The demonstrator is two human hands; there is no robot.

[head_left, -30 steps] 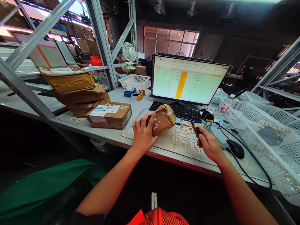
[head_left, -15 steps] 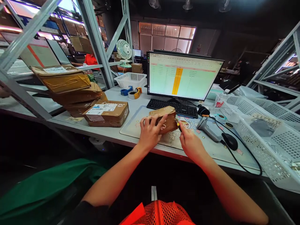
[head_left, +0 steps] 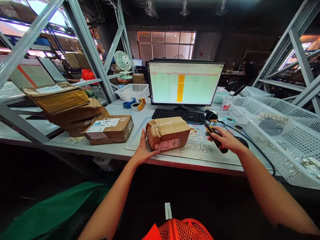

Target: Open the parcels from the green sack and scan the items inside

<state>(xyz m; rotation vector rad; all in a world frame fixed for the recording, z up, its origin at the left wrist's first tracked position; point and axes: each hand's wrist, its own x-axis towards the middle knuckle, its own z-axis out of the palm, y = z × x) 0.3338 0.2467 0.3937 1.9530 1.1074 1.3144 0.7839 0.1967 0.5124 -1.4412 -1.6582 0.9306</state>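
Note:
A taped brown cardboard parcel (head_left: 168, 134) with a white label on its near face lies on the printed desk mat (head_left: 200, 146). My left hand (head_left: 143, 150) presses against the parcel's left near side, fingers curled round it. My right hand (head_left: 223, 139) is off to the right of the parcel, closed on a black and yellow utility knife (head_left: 215, 140) that points up and left. The knife is clear of the parcel.
A monitor (head_left: 185, 83) and keyboard (head_left: 180, 115) stand behind the mat. Stacked brown parcels (head_left: 75, 110) lie at the left, tape rolls (head_left: 136, 105) behind them. White mesh baskets (head_left: 280, 133) fill the right side. A water bottle (head_left: 226, 104) and a cabled mouse (head_left: 211, 116) sit near the keyboard.
The parcel has been turned so its label faces me and set flat on the mat. My right hand has drawn away to the right with the knife.

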